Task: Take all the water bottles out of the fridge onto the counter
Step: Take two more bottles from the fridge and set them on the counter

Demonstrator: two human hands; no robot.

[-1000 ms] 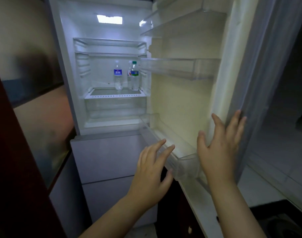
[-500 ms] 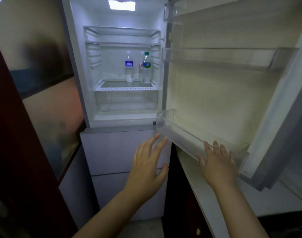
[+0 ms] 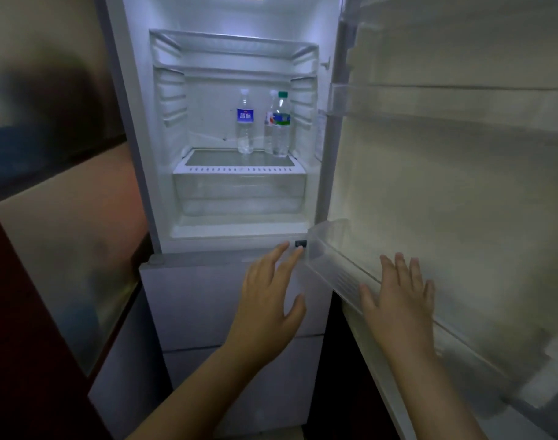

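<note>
With the door [image 3: 446, 185] wide and both hands empty, fingers spread, left hand [image 3: 265, 300] should reach to the shelf [image 3: 239, 165] and wrap the blue-label bottle [image 3: 245, 122] low, clear of the two bottles [image 3: 279, 123] beside it

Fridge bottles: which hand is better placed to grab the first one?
Left. The left hand is open in front of the compartment holding the bottles; the right hand is over at the door bin.
</note>
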